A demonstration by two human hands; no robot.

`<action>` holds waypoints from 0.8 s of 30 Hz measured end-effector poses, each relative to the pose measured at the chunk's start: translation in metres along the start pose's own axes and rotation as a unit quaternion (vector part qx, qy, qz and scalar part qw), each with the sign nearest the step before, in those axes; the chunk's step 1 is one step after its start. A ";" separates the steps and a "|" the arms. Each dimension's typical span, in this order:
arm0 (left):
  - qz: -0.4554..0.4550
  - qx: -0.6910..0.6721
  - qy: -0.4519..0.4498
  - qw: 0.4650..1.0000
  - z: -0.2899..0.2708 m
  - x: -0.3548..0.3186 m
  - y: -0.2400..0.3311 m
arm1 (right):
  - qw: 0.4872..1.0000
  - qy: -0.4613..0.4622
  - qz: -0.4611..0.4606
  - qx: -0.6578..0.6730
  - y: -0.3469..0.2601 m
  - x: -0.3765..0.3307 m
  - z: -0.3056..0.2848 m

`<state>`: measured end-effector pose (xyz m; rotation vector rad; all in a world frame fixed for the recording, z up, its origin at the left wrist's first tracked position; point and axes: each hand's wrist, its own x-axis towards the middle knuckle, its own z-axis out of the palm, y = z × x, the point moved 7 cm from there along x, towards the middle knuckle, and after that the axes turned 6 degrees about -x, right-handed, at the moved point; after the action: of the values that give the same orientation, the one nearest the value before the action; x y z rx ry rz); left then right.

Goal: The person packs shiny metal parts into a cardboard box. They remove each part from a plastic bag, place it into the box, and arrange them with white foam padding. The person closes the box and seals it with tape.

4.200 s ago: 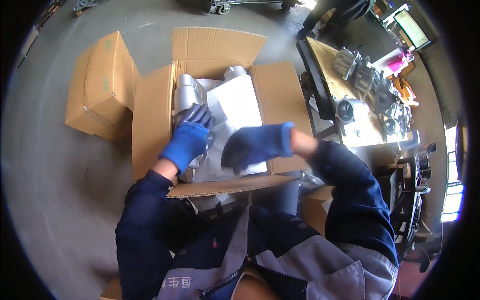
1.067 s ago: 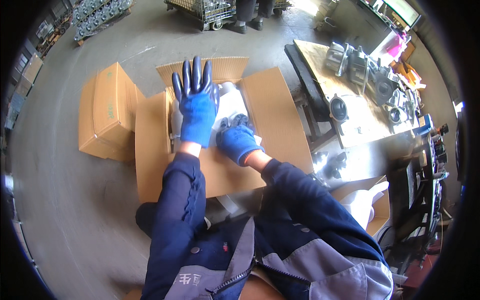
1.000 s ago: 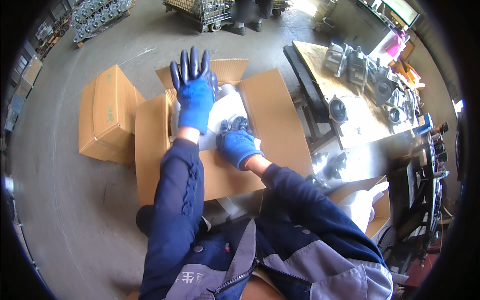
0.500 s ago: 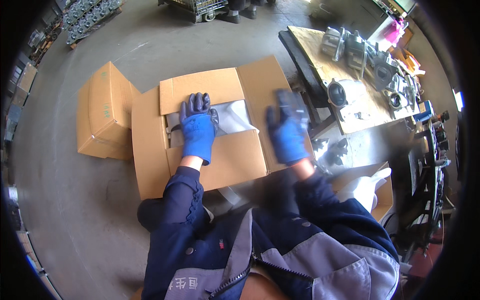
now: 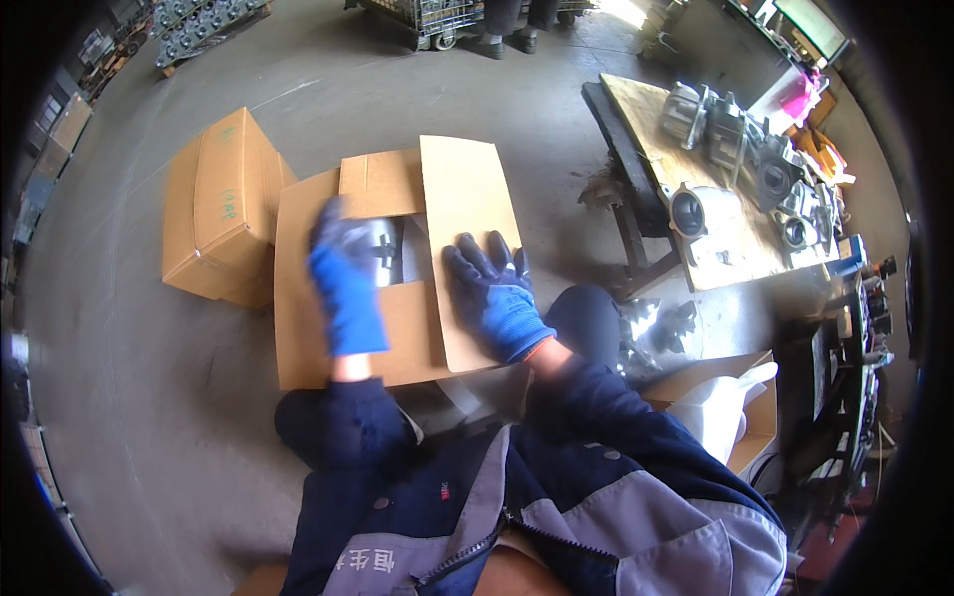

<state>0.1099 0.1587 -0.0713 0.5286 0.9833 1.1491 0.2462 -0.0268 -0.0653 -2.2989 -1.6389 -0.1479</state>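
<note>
An open cardboard box (image 5: pixel 409 323) stands in front of me, its far and near flaps folded inward. Through the gap between them a silvery metal part (image 5: pixel 387 244) shows, with grey sheeting beside it. My right hand (image 5: pixel 494 298), in a blue and black glove, lies with spread fingers on the right flap (image 5: pixel 459 184), which leans in over the box. My left hand (image 5: pixel 345 283), gloved alike, is over the left part of the opening, near the left flap (image 5: pixel 296 308). Motion smears its fingers.
A taped cardboard box (image 5: pixel 221 209) stands close on the left. To the right, a wooden-topped table (image 5: pixel 651 124) bears several metal housings (image 5: pixel 701 211). A smaller open carton (image 5: pixel 760 422) with white wrapping is at lower right. Beyond are a wire cart (image 5: pixel 422 18) and a person's legs (image 5: pixel 502 20).
My right hand has swung the right flap inward and now rests on it. My left hand has moved left from the middle of the opening. The metal part has come into sight.
</note>
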 end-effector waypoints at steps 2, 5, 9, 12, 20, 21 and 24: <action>0.240 0.254 -0.089 0.933 -0.100 0.054 0.043 | 1.000 0.001 -0.009 0.012 0.001 -0.002 -0.003; 0.054 0.416 0.067 0.906 -0.215 0.078 0.058 | 0.998 0.055 -0.011 0.042 0.007 -0.003 -0.011; -0.017 0.401 -0.047 0.915 -0.213 0.057 0.091 | 0.986 0.119 0.031 0.113 0.021 0.036 -0.025; -0.067 0.198 -0.299 0.931 -0.088 -0.017 0.118 | 0.962 0.149 0.112 0.202 0.062 0.087 -0.001; 0.202 0.264 -0.339 0.880 -0.080 0.053 -0.018 | 0.970 -0.035 0.173 0.169 0.102 0.135 0.048; 0.073 0.086 -0.290 0.950 -0.056 0.029 -0.029 | 0.963 -0.068 0.203 0.163 0.099 0.138 0.047; 0.475 0.719 -0.122 0.492 0.030 -0.052 -0.036 | 0.973 -0.069 0.210 0.063 0.091 0.135 0.044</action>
<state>0.1496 0.1009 -0.0656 2.8285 1.2386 0.7576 0.3732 0.0816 -0.0891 -2.5372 -1.1419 0.2100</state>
